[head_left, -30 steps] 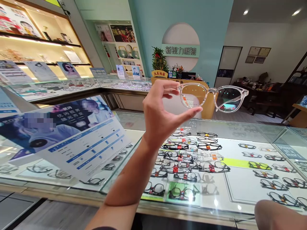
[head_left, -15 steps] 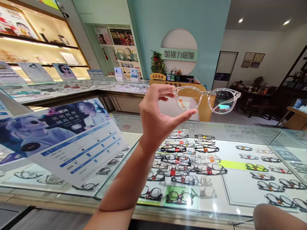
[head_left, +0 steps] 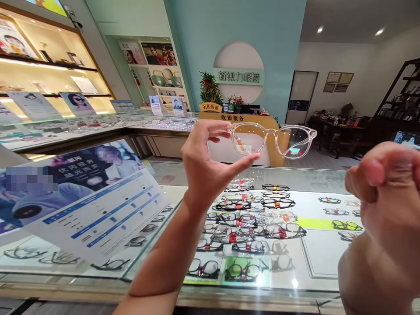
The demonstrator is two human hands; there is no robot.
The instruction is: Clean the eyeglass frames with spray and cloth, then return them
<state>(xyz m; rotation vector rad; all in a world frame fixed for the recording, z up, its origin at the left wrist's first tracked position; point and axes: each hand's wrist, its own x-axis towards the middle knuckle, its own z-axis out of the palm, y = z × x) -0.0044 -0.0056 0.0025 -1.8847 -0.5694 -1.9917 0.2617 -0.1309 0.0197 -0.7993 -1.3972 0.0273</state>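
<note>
My left hand (head_left: pixel 205 159) is raised above the glass display case and pinches a pair of clear-framed eyeglasses (head_left: pixel 271 131) by its left corner. The frame faces away from me, with both rims and the far hinge showing. My left thumb reaches along below the left lens. At the right edge my right hand (head_left: pixel 392 183) is up close to the camera, its fingers curled in. Nothing shows in it, and it stands well apart from the glasses.
The glass-topped case (head_left: pixel 193 292) holds rows of eyeglasses (head_left: pixel 247 247) under my hands. A printed sign card (head_left: pixel 108 210) leans on the left. Farther back stand a yellow-fronted service counter (head_left: pixel 278 144) and lit wall shelves (head_left: pixel 62 65).
My right hand has risen into view at the right, where only a rounded bit of skin showed low down. The view has shifted slightly; my left hand still holds the glasses.
</note>
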